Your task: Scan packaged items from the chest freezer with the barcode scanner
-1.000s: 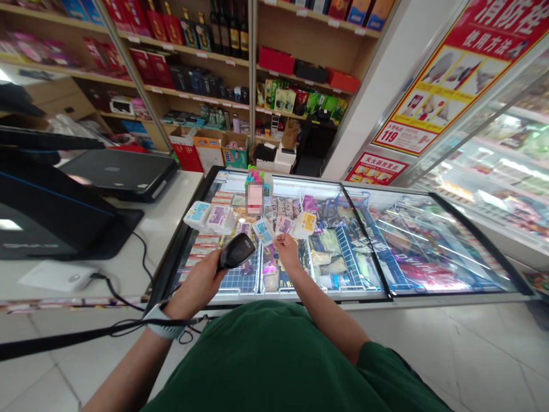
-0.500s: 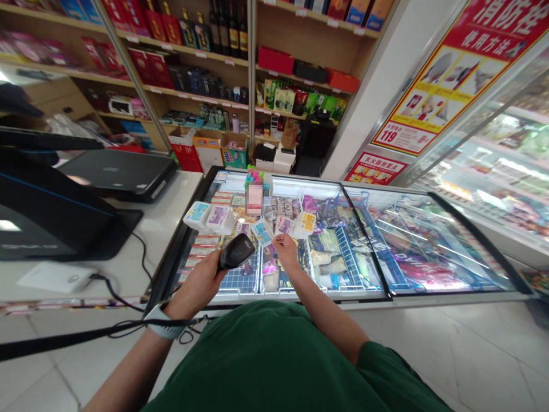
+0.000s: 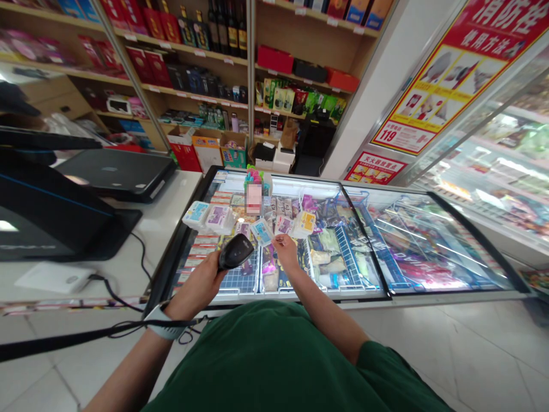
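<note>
A black barcode scanner [image 3: 235, 252] is gripped in my left hand [image 3: 201, 286], its head tilted toward the right above the glass lid. My right hand [image 3: 285, 250] pinches the corner of a small pack with a blue and yellow label [image 3: 261, 231], just off the scanner's front. Behind that pack lie a purple-labelled pack [image 3: 283, 225] and a yellow-labelled pack [image 3: 305, 222]. Over on the left of the lid are a white pack with a blue label [image 3: 197, 213] and one with a purple label [image 3: 218, 217].
Beneath everything is a glass-topped chest freezer [image 3: 369, 296] with bagged goods inside. A dark monitor [image 3: 51, 206], a white box-shaped device [image 3: 54, 277] and a black flat case [image 3: 118, 171] occupy the counter at left. Stocked shelves [image 3: 193, 54] line the back.
Almost nothing differs. Both hands, the scanner and the pinched pack stay practically in place, with only a very slight shift of the view.
</note>
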Motion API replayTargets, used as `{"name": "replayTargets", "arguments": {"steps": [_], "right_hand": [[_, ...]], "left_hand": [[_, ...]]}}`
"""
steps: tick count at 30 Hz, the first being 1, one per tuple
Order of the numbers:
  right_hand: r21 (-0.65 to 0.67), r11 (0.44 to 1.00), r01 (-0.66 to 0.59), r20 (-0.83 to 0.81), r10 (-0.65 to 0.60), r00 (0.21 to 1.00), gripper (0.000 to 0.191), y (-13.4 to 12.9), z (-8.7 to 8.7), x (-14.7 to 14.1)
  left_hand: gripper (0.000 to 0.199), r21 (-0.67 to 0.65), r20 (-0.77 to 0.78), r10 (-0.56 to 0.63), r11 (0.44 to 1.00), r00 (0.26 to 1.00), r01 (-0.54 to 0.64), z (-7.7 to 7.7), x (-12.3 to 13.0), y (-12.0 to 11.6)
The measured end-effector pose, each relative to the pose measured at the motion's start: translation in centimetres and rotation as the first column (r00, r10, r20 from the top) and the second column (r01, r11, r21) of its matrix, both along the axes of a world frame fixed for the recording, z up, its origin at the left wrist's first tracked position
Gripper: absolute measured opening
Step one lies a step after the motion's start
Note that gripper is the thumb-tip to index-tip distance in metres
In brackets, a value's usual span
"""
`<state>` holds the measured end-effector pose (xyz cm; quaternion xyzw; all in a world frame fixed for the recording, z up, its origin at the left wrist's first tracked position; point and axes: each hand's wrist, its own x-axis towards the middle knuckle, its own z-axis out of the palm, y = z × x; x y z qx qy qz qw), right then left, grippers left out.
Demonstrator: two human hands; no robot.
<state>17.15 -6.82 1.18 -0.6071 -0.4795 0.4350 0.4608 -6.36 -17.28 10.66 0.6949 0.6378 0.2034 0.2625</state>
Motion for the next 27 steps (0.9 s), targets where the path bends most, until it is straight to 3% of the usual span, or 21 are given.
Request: {"name": "replayTargets", "arguments": {"steps": [5, 10, 19, 23, 27], "right_hand": [[-0.254, 0.963, 0.087, -0.279, -0.159, 0.947, 0.018, 0.4, -1.0, 0.5], [-0.427, 0.883, 0.193, -0.302, -0.341, 0.89, 0.022, 1.6, -2.6, 2.2], [-0.393, 0.876, 0.28, -0.281, -0.405, 0.87, 0.033, 3.5, -3.6, 2.7], [-0.341, 0.911, 0.233, -0.179, -0.306, 0.935, 0.042, 3.3, -3.8, 2.2], [-0.335, 0.931, 0.147, -0.146, -0.206, 0.968, 0.033, 2.6, -4.5, 1.1]], "left_hand": [[0.039, -0.004, 0.032, 0.002, 1.0, 0.999, -0.002, 0.1, 0.0, 0.0], [0.039, 0.001, 0.042, 0.013, 1.0, 0.999, -0.013, 0.1, -0.1, -0.3], [0.038, 0.002, 0.003, 0.029, 1.0, 1.0, -0.029, 0.2, -0.3, -0.6], [0.033, -0.023, 0.001, 0.059, 0.998, 0.998, -0.059, 0.4, -0.7, -0.9], [0.037, -0.057, -0.011, 0.099, 0.993, 0.995, -0.099, 0.0, -1.5, -1.2]]}}
